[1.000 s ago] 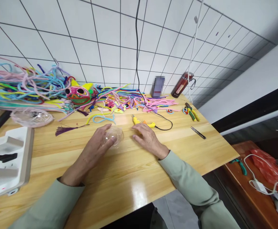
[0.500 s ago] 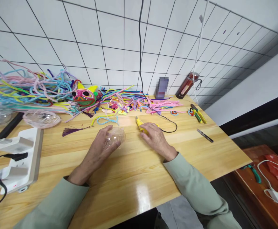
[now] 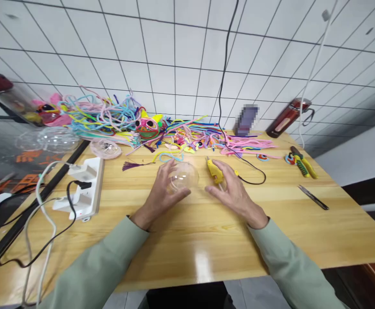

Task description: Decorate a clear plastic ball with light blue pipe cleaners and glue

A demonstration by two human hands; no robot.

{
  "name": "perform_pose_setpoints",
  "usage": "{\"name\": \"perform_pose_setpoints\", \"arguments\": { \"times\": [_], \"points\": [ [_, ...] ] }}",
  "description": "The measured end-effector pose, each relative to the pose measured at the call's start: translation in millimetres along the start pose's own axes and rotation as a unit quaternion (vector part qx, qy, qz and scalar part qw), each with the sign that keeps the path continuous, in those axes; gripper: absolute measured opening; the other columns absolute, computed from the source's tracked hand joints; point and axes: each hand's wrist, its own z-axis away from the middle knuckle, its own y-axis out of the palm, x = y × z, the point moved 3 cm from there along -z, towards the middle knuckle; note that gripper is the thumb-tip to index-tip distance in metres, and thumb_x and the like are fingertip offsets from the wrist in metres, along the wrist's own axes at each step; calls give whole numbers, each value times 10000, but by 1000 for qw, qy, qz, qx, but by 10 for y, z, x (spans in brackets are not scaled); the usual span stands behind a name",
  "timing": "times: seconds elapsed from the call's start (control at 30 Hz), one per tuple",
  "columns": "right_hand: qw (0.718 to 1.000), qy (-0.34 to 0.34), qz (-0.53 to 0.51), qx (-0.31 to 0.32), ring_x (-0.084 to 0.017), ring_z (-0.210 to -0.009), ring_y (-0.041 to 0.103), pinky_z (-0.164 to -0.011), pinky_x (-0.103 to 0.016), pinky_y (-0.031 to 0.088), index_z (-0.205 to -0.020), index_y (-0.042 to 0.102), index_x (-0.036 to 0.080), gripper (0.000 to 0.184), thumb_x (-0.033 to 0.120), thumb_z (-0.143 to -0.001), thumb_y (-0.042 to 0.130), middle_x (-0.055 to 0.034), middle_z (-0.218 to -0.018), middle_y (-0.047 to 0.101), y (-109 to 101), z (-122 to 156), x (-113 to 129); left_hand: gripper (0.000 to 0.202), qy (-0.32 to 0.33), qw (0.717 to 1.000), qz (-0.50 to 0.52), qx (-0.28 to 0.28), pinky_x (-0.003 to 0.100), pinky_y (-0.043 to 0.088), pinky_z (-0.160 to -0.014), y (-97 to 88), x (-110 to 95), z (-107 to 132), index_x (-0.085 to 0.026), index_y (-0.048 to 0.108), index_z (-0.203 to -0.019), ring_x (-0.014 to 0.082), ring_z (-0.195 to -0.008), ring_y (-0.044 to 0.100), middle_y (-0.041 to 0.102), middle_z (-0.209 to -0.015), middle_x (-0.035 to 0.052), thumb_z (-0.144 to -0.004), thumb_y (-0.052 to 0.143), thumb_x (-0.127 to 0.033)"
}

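Clear plastic, a bare dome [image 3: 185, 174], sits in the left hand [image 3: 162, 195], fingers on its left side and thumb along its near edge, so I read it as lightly held. To the right of the dome, the right hand [image 3: 237, 195] curls about a yellow hot-glue gun [image 3: 214, 171], thumb standing apart from the fingers; from where I sit I cannot tell whether it grips. I judge the work on this dome to be at its very start: nothing I can make out is fixed to it, leaving its whole visible surface undecorated. Just behind the dome lies a looped light-blue pipe cleaner [image 3: 170, 154]; to the dome's left, a purple tassel [image 3: 132, 165]. Farther back and left of it, a cat-like head [image 3: 148, 125] with ears and eyes attached looks finished to me, beside heaped pipe cleaners [image 3: 107, 116]. Well to the dome's right rest green-and-yellow-handled pliers [image 3: 304, 165].
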Motion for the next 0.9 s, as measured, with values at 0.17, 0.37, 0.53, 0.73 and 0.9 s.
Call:
{"name": "perform_pose_setpoints", "arguments": {
  "times": [0.17,0.37,0.53,0.73,0.9],
  "points": [
    [970,48,-204,124,-348,-1555,482,-1213,-555,502,-1725,237,334,987,606,-934,761,-146,-1767,353,319,-43,412,909,79,995,66,13,603,430,-1267,16,-94,72,-254,380,-1587,393,-1587,375,393,-1635,191,-879,775,-664],
    [988,-13,-134,69,-382,-1574,442,-1255,-608,444,-1714,274,319,977,599,-923,774,-169,-1715,413,476,-66,340,822,0,983,171,73,512,591,-1112,30,-90,70,-305,420,-1607,394,-1564,430,398,-1686,161,-923,747,-624],
    [991,-71,-91,70,-392,-1585,412,-1282,-649,395,-1735,168,315,989,576,-963,729,-180,-1712,378,518,-13,300,713,13,985,153,80,489,600,-1105,42,-100,78,-322,460,-1579,360,-1554,428,413,-1645,144,-957,742,-527],
    [987,-79,-111,81,-383,-1625,346,-1298,-641,372,-1735,123,343,976,597,-982,690,-165,-1754,306,495,9,304,728,109,988,87,71,602,434,-1265,42,-135,75,-310,431,-1596,373,-1562,393,447,-1620,156,-965,734,-511],
    [990,-92,-71,78,-409,-1605,370,-1298,-670,363,-1739,126,330,1033,590,-949,738,-173,-1734,348,473,9,305,719,59,985,135,90,509,566,-1143,73,-123,103,-345,402,-1606,357,-1559,400,380,-1654,143,-981,721,-499]
  ]
}}
